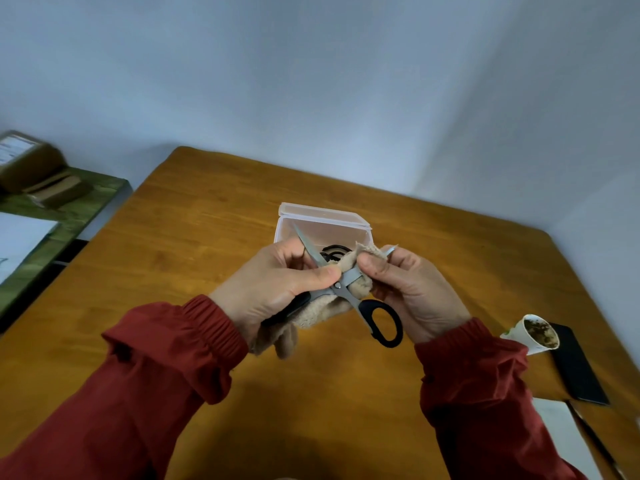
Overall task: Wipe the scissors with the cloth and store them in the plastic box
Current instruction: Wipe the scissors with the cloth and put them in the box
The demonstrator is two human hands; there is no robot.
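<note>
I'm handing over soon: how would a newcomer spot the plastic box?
On the wooden table, look just beyond the left hand and right hand. The plastic box stands there, lid open. Only it is clear; the paper cup is white, far right.

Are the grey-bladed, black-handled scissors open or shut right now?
Open: the scissors form an X, one blade bare, the other pinched in the beige fleecy cloth.
</note>
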